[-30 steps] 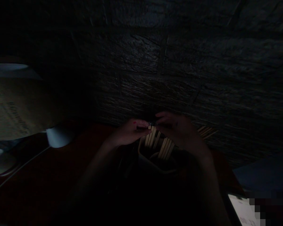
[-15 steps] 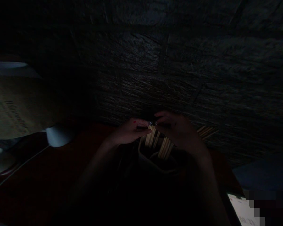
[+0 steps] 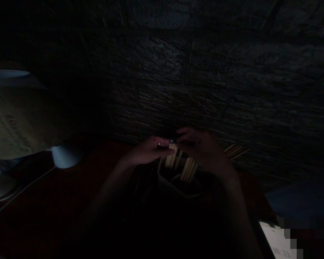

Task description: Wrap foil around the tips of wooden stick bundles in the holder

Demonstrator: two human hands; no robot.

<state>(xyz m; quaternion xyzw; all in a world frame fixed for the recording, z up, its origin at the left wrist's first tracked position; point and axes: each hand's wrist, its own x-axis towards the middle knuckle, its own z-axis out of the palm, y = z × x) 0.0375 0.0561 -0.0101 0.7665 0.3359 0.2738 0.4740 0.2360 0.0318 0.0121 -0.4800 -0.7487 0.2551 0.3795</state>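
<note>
In near darkness, a dark container (image 3: 175, 190) with a curved inner rim stands in front of me. Pale thin wooden sticks, like chopsticks, rise from it in two bundles. My left hand (image 3: 148, 150) is closed on the tops of the left bundle (image 3: 171, 158), thumb across the front. Opposite it, the bent fingers and thumb of my right hand (image 3: 202, 145) meet the same tops. A small dark, shiny thing (image 3: 172, 141) shows between the fingertips; its kind is unclear. The right bundle (image 3: 188, 169) leans below my right hand, untouched by fingers as far as I see.
More sticks (image 3: 236, 151) poke out behind my right wrist. A dark brick-patterned wall (image 3: 162, 93) rises close behind. On the left are a brown printed bag (image 3: 16, 122), a white cup-like object (image 3: 66, 157) and a thin pale cord (image 3: 24, 192). A lit screen (image 3: 277, 239) lies at lower right.
Both hands keep nearly the same hold. The whole view has shifted very slightly; a small glint now shows on my left finger.
</note>
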